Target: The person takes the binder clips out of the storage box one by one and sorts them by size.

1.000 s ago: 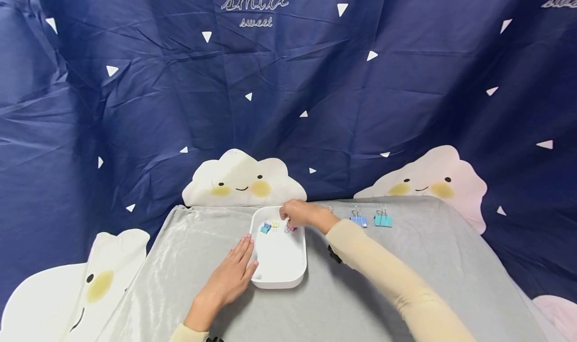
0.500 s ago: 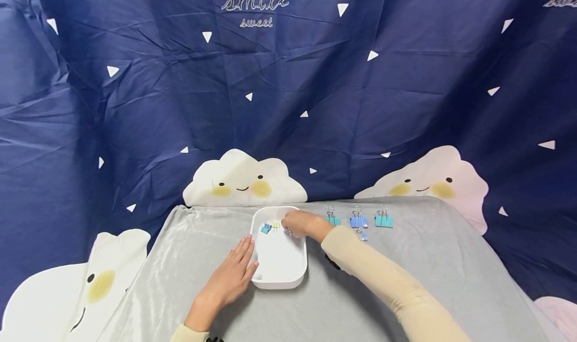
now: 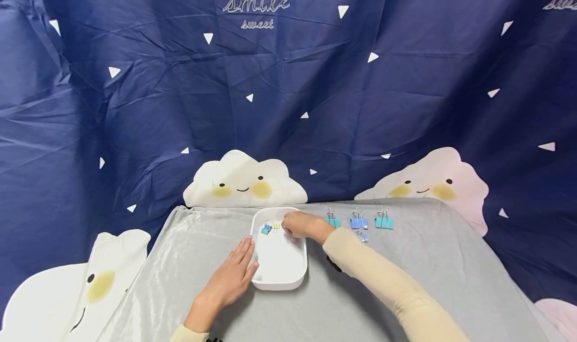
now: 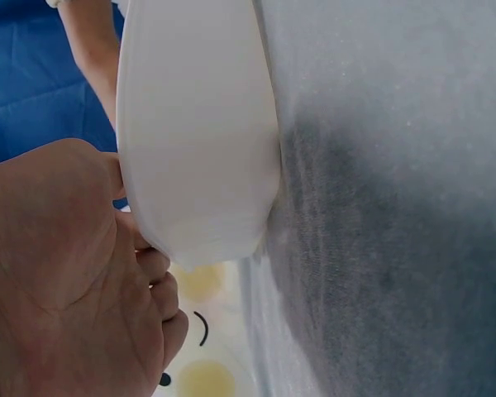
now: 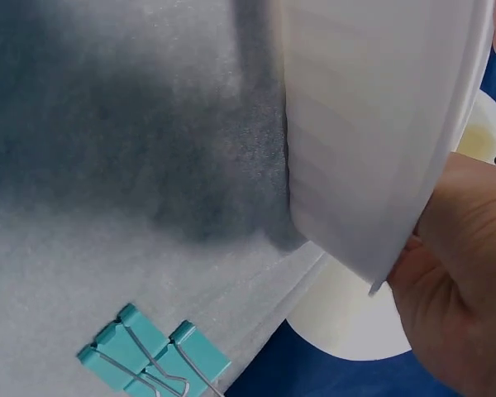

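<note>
In the head view my left hand point(image 3: 230, 273) lies with straight fingers along the left rim of a white tray point(image 3: 279, 284). Its palm and fingers touch the tray wall point(image 4: 198, 132) in the left wrist view. My right hand point(image 3: 303, 226) reaches over the tray's far right side, fingers curled down inside and pinching a small pink binder clip that the hand now hides. Farther left in the tray sit a small blue-and-teal pair of binder clips point(image 3: 266, 229) and a small yellow binder clip point(image 3: 275, 226).
Right of the tray, larger binder clips stand in a row on the grey cloth point(image 3: 433, 277): teal point(image 3: 333, 223), blue point(image 3: 359, 223) and teal point(image 3: 384, 223). A small blue binder clip point(image 3: 363, 237) lies before the middle one. A navy curtain point(image 3: 288, 81) hangs behind.
My right hand has moved slightly nearer and down over the pink binder clip, which showed beneath the fingers before and is now covered. The left hand stays put.
</note>
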A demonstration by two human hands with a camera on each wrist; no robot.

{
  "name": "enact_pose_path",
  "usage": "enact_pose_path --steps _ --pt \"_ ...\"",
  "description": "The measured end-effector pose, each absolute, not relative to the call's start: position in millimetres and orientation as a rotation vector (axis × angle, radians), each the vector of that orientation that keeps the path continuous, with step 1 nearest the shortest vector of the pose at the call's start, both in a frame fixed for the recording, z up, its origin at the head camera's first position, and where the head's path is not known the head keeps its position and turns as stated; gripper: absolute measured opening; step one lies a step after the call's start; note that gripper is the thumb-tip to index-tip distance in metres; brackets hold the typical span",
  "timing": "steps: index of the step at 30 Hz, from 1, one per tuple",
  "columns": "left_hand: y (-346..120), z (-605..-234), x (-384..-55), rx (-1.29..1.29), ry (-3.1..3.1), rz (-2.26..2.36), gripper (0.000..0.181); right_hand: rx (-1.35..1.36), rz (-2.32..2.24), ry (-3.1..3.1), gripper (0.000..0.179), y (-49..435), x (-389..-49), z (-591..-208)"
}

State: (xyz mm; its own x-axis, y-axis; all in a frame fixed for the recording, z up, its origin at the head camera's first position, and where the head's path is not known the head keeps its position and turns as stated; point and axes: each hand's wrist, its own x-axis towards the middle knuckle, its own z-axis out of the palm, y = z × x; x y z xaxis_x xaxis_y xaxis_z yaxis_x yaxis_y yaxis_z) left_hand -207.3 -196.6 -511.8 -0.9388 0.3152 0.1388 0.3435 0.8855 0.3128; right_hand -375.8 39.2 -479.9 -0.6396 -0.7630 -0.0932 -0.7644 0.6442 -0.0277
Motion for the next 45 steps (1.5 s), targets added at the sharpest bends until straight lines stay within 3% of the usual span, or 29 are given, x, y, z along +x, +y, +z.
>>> enact_pose_path --steps 5,20,33,45 --pt "-196 -512 -208 -0.518 -2.968 -0.517 0.064 -1.37 -0.068 2.783 0.02 44 -377 -480" --pt "-196 -510 -208 -0.544 -2.932 -0.539 0.064 -1.506 -0.148 2.799 0.029 47 -380 -474" --pt "-195 -511 -206 -0.519 -2.973 -0.527 0.063 -1.625 -0.274 2.813 0.021 57 -378 -466" --pt "-195 -512 -208 -0.506 -2.978 -0.541 0.064 -1.552 -0.474 2.826 0.013 70 -372 -455"
